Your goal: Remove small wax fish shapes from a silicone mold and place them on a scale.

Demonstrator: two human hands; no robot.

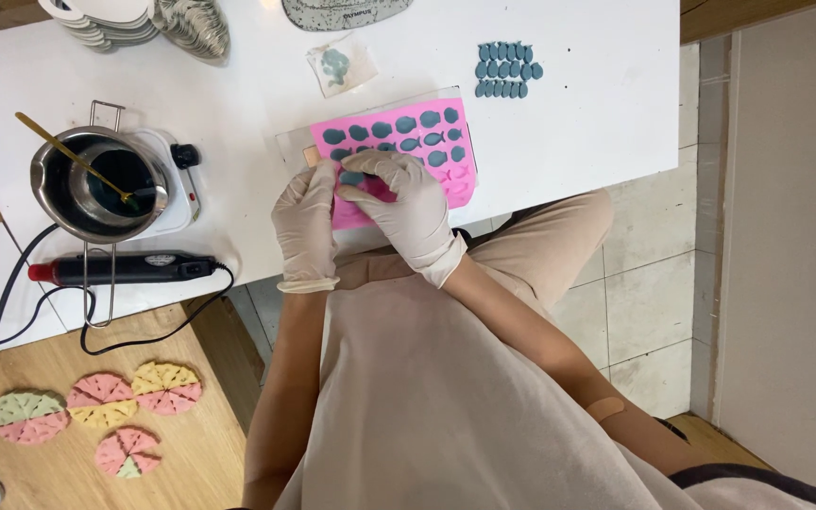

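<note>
Head camera, looking straight down: you sit at a white table (pixel 578 132) with both hands in pale latex gloves, working on a pink silicone mould (pixel 446 156) that lies flat near the table's front edge, directly ahead of you. Its long axis runs left to right, tilted slightly, and its small fish-shaped cavities hold teal-blue wax.

Your right hand (pixel 406 203) is the one on the mould. It arches over the lower left part, wrist toward your body, fingers curled downward and pressed close together, fingertips on one teal piece (pixel 352 178) at the mould's left side. Whether they pinch it or only press it, the picture does not show.

Your left hand (pixel 306 222) rests just beside, fingers together and extended, touching the mould's left edge as if steadying it.

Farther back on the right lies a neat cluster of finished teal fish shapes (pixel 507 70), well apart from your hands. To your left, a steel melting pot (pixel 96 184) with a stick in it stands on a small white hotplate (pixel 181 189).
</note>
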